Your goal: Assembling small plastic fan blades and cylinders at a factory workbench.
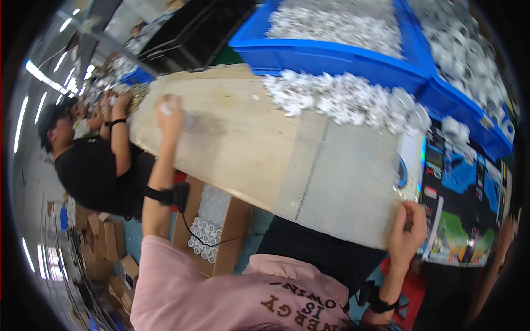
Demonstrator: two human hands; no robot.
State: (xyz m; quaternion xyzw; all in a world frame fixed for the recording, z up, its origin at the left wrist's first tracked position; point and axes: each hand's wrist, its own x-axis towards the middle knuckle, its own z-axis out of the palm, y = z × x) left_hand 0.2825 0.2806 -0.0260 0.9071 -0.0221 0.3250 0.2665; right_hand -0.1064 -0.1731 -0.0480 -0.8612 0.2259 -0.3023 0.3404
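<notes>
My left hand [170,115] is stretched out over the far left of the pale wooden board [232,127]. Its fingers are curled around a small white plastic part [167,108], blurred and partly covered by them. A whitish round piece [188,121] shows just beside that hand. At the near right corner of a translucent ribbed mat [342,176], my right hand [408,229] is closed with fingers bent; what it grips, if anything, is hidden. Along the mat's far edge lies a heap of small white plastic pieces [337,99], with white rings [419,117] at its right end.
A blue bin [331,59] of small white parts stands behind the heap; another blue bin [469,102] holds larger white rings. Below the board is a carton [234,237] with white round parts. A person in black [96,176] works at left. Printed sheets [464,204] lie at right.
</notes>
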